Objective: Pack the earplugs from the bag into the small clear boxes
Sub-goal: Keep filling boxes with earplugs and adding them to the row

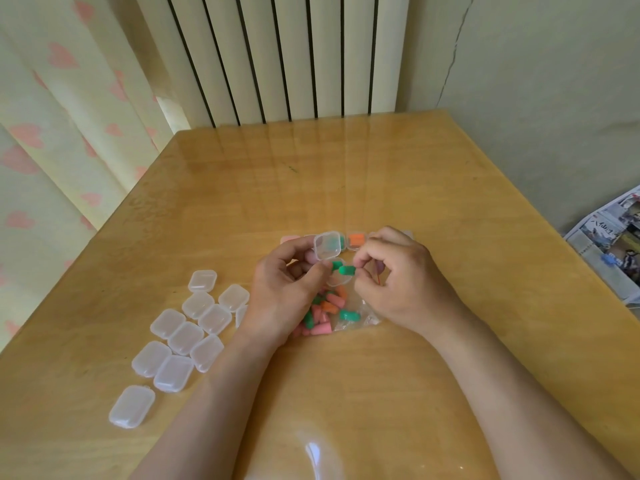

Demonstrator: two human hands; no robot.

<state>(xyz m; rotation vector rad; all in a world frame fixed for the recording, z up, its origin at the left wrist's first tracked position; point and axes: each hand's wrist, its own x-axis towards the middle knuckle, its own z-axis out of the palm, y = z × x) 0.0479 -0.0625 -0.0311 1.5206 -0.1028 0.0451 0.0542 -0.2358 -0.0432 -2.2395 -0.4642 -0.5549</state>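
Note:
My left hand [284,289] holds a small clear box [329,251] with its lid flipped up; one green earplug lies in the box's lower half. My right hand [398,282] pinches another green earplug [347,270] at the box's opening. Under both hands lies the clear bag [346,315] with several pink, orange and green earplugs. Behind the hands stands a row of closed boxes with earplugs inside, among them an orange-filled box [356,241].
Several empty closed clear boxes [180,336] lie scattered at the left of the wooden table [311,174]. A newspaper [609,244] lies off the table's right edge. A radiator and a curtain stand behind the table.

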